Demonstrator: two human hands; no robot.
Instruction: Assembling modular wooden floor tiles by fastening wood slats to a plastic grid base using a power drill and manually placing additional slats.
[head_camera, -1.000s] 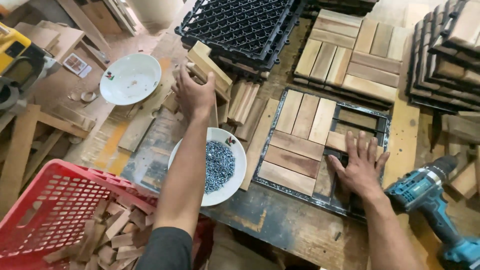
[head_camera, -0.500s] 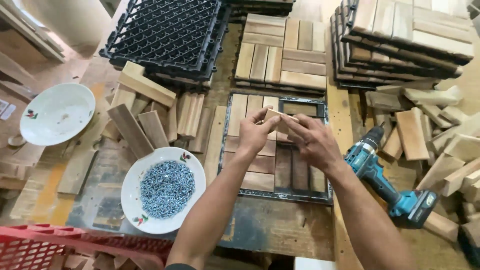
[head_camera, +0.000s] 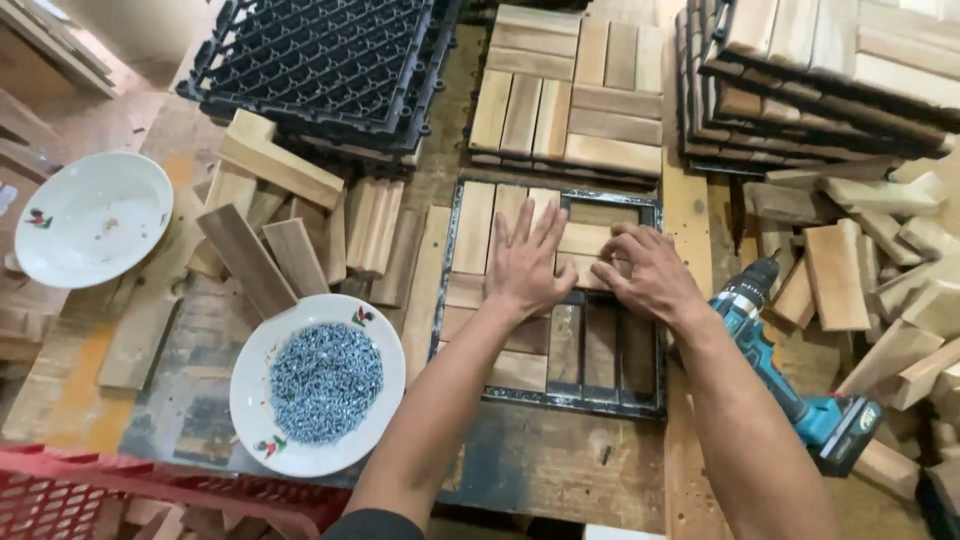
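Left hand (head_camera: 528, 262): fingers spread flat on wooden slats (head_camera: 474, 228) inside black frame (head_camera: 655, 300). Right hand (head_camera: 648, 272): fingers together, pressing short slat (head_camera: 585, 240) at frame's upper right. Lower-right bays open. Cordless drill (head_camera: 790, 375) just right; bowl of screws (head_camera: 318, 385) left.

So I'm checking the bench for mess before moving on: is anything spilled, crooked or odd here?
Nothing is spilled: the screws sit inside their plate. The frame is only part filled, with both hands, left hand and right hand, flat on its slats. Loose blocks lie jumbled at the right.
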